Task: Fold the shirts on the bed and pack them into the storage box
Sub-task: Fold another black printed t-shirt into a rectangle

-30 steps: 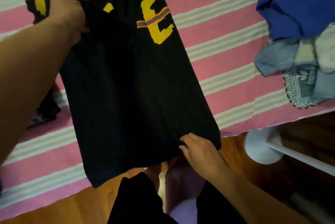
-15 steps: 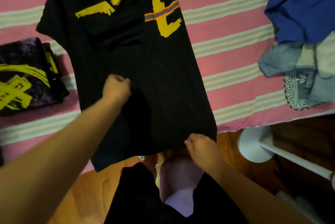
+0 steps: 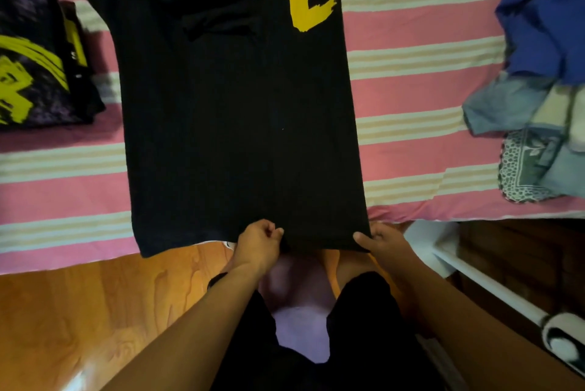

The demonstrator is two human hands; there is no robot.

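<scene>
Shirt (image 3: 240,112) hem: left hand (image 3: 258,243) joined right hand (image 3: 381,240).

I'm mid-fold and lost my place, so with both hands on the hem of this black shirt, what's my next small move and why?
Probably lift the hem and carry it up toward the collar. The black shirt lies lengthwise on the bed, and the left hand and right hand already pinch its bottom edge.
</scene>
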